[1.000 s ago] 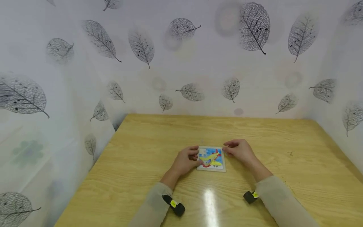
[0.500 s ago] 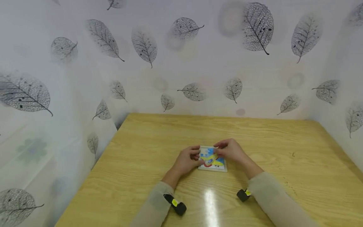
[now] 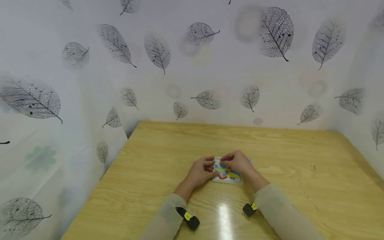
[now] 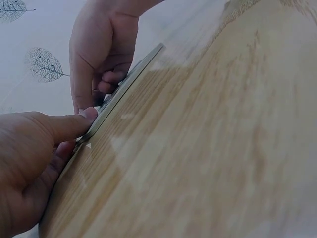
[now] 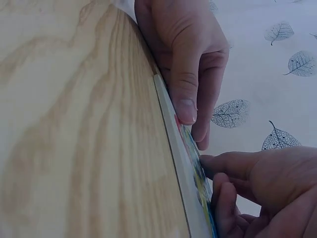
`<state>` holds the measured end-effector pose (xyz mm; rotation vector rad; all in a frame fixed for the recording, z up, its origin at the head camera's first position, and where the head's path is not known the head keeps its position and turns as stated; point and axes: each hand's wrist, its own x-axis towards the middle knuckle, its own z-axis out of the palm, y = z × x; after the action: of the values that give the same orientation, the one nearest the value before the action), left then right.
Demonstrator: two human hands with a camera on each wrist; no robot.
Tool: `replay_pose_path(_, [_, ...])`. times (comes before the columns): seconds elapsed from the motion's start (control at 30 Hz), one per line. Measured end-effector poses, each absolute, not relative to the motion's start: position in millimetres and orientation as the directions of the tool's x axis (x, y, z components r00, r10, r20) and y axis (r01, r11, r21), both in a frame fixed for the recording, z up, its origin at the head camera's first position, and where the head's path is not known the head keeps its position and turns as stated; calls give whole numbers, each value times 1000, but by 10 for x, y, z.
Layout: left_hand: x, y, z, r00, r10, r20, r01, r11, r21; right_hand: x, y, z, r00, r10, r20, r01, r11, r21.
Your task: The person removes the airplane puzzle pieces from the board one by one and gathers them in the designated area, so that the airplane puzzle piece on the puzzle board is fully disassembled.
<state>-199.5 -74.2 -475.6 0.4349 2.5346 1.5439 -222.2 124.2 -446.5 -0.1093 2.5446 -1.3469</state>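
A small jigsaw puzzle [image 3: 227, 182] with a yellow-and-red airplane on blue lies in a pale frame on the table. My left hand [image 3: 200, 171] grips its left edge, the thumb on top and curled fingers at the side. Over the upper part bends my right hand [image 3: 238, 162]. Its thumb and index finger come together near the upper left corner, with the other fingers curled. Whether they pinch a puzzle piece is hidden. A bit of blue [image 3: 250, 161] shows past the right hand's far side, outside the frame; I cannot tell if it is a loose piece.
The wooden table [image 3: 168, 143] reaches back to a pale curtain [image 3: 216, 73] with a leaf print, which also hangs at both sides. Black wrist cameras sit on both sleeves. A light reflection shows on the tabletop near the front.
My right hand has moved left from beside the puzzle's upper right corner to over its upper left part. The blue bit has appeared at its right. My left hand keeps its hold.
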Motion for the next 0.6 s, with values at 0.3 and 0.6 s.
replay_pose_path(0.3, [-1974,-752,-4774,-946,323,29,171,420,892,-2199,1205,-4494,-972,-189,-142,-10,634,-773])
replay_pose_path(0.6, [-1995,-741,-4785,-949,314,39,175,420,890,-2217,1276,-4444,-960,-224,-167,25,525,-851])
